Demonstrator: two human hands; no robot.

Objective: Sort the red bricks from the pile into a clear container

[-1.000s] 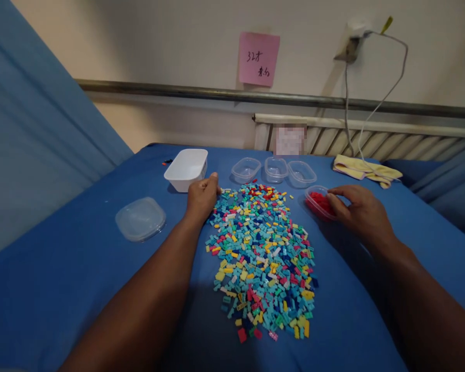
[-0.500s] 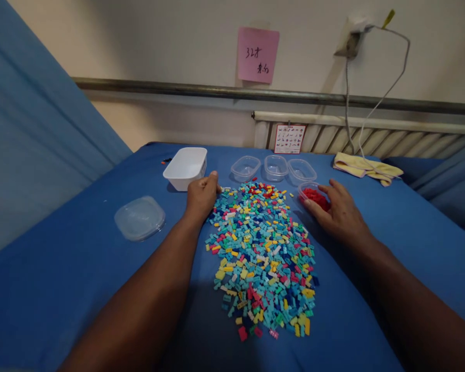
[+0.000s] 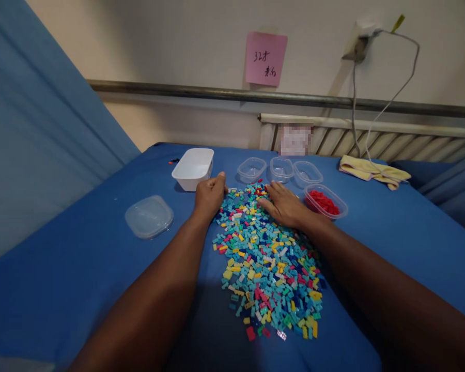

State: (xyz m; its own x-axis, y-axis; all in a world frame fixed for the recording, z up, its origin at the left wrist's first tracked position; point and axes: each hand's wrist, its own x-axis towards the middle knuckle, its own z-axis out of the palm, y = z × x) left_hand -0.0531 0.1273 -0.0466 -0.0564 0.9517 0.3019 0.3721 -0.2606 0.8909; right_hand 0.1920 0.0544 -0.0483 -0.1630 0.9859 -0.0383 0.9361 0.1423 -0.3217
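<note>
A wide spread of small, many-coloured toy building bricks (image 3: 256, 253) covers the middle of the blue cloth. My right hand (image 3: 284, 205) lies over the upper right of the pile, palm down, fingers stretched out towards some red bricks (image 3: 260, 191). Just right of that wrist stands a clear plastic tub (image 3: 344, 205) with red bricks (image 3: 322, 201) in it. My left hand (image 3: 210, 195) rests at the pile's upper left edge with its fingers curled in; what they hold, if anything, is hidden. Close behind it is a white plastic tub (image 3: 192, 183).
Three clear tubs stand in a row behind the pile: a left one (image 3: 251, 170), a middle one (image 3: 281, 170) and a right one (image 3: 307, 174). A clear lid (image 3: 149, 216) lies at left. A yellow cloth (image 3: 374, 170) sits far right, beneath a hanging cord (image 3: 391, 98).
My right hand has let go of the tub of red bricks and moved left onto the pile. That tub was shifted slightly just before. My left hand keeps its place by the pile.
</note>
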